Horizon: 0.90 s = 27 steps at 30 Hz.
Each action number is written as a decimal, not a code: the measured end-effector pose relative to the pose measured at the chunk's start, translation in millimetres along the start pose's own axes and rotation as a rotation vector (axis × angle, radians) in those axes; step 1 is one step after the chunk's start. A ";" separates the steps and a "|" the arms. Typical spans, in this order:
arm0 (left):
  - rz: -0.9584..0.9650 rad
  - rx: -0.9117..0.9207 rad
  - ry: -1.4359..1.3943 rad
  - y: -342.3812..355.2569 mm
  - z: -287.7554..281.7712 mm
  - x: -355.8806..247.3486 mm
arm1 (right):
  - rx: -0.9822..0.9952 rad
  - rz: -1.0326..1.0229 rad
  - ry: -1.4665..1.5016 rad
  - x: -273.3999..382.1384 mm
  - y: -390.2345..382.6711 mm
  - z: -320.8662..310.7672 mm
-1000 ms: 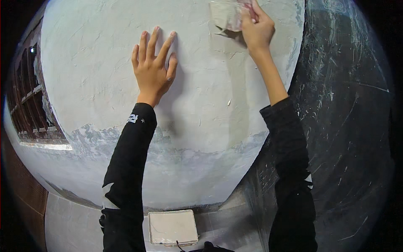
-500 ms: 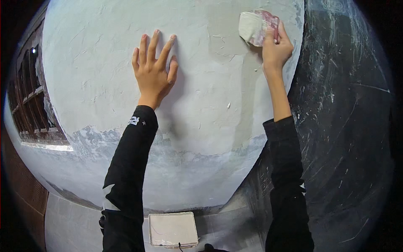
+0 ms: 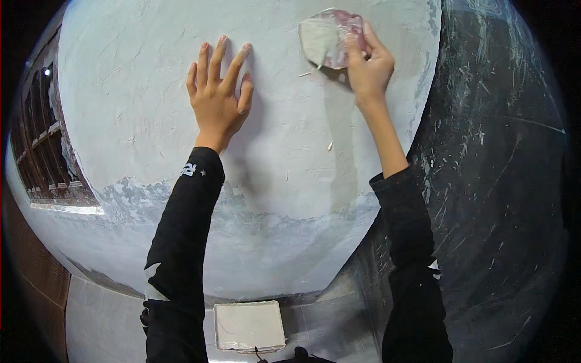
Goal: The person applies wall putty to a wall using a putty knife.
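My right hand point(image 3: 370, 71) grips a broad, flat hand tool point(image 3: 321, 39) with a dark red back and a thick white coat on its left part. The tool lies against or close to the pale wall point(image 3: 157, 109), at the upper right; its exact kind is hard to make out. Greyish, damp-looking bands run on the wall below it. My left hand point(image 3: 219, 100) rests on the wall left of the tool, palm in, fingers spread, holding nothing.
A rectangular tray point(image 3: 249, 327) of white paint-like stuff stands on the floor below. At the left is a dark barred window point(image 3: 51, 145). A dark, scuffed surface point(image 3: 496, 181) borders the wall on the right. Lower down, the wall is patchy and grey.
My right hand has moved left across the wall with the flat tool. My left hand stays spread on the wall; it sits only slightly higher and further left in view.
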<state>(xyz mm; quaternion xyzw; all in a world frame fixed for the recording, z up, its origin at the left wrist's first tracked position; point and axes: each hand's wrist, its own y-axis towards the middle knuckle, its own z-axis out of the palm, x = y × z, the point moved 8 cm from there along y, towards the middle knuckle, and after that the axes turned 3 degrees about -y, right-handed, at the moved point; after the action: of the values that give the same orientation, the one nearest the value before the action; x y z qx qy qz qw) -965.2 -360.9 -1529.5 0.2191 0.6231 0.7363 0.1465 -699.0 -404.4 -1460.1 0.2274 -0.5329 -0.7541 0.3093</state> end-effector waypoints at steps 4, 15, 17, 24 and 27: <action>0.003 -0.011 -0.004 -0.4 -2.4 -1.1 | 0.020 0.175 -0.084 -19.9 1.3 -11.5; -0.002 -0.020 0.003 -1.2 0.3 2.4 | -0.006 0.170 -0.182 -48.0 25.9 -19.6; -0.007 -0.015 0.024 -0.6 -1.4 0.9 | -0.092 0.190 -0.027 -55.7 38.7 -52.9; 0.000 -0.007 0.003 0.1 -1.5 -4.1 | 0.015 0.308 0.329 -58.7 42.8 -13.1; 0.011 -0.007 0.007 -0.5 -4.5 3.6 | 0.052 0.274 0.169 -29.4 22.1 26.8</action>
<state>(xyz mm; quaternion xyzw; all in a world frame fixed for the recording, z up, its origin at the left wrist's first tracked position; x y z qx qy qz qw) -970.5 -362.9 -1530.1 0.2194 0.6197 0.7401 0.1414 -691.3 -371.1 -1430.0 0.2230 -0.5504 -0.6690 0.4470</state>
